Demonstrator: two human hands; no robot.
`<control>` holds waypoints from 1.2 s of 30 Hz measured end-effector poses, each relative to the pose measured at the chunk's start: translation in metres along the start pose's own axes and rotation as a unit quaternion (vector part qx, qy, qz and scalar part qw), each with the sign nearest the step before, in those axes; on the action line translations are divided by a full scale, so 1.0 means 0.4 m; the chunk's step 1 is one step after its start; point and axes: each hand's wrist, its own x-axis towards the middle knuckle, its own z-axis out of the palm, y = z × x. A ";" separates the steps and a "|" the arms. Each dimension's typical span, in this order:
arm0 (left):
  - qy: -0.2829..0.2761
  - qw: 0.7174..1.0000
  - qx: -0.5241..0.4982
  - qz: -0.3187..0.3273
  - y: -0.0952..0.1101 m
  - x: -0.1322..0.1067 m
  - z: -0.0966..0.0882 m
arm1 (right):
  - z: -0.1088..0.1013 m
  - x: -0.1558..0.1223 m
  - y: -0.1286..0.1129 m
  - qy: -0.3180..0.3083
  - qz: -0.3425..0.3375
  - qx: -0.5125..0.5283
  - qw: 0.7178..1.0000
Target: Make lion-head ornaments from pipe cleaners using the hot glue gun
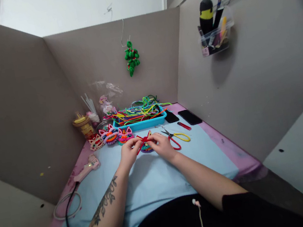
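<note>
My left hand (130, 150) and my right hand (161, 146) meet over the middle of the table, fingertips pinched on a red pipe cleaner (144, 139) that is bent and crossed between them. Just beneath my fingers sits a teal and purple fuzzy piece (147, 148); whether it is joined to the red one I cannot tell. Right of my right hand lie scissors (176, 136) with one red and one yellow handle, blades apart. To the left stand several fuzzy animal heads, among them a pink and orange one (125, 134), a purple one (109, 134) and a cream one (96, 142).
Behind my hands a blue tray (141, 124) is heaped with coloured pipe cleaners. A pink glue gun (88, 168) with a cord lies left. A red cutter (184, 125) and dark phones (189, 117) lie right. Grey partitions (114, 65) enclose the table; a green ornament (132, 58) hangs there.
</note>
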 end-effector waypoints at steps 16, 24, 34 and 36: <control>-0.017 0.999 -0.026 -0.041 -0.017 0.003 0.016 | 0.013 -0.003 -0.022 -0.006 0.081 0.107 0.991; -0.023 0.993 0.074 0.089 0.005 -0.001 -0.004 | 0.030 0.003 -0.020 -0.068 0.292 0.410 0.861; -0.072 0.980 0.067 0.171 0.008 -0.001 -0.010 | 0.009 0.010 0.007 -0.265 0.431 0.572 0.646; -0.050 0.984 0.062 0.162 0.006 -0.002 -0.008 | 0.012 0.007 0.002 -0.262 0.406 0.553 0.679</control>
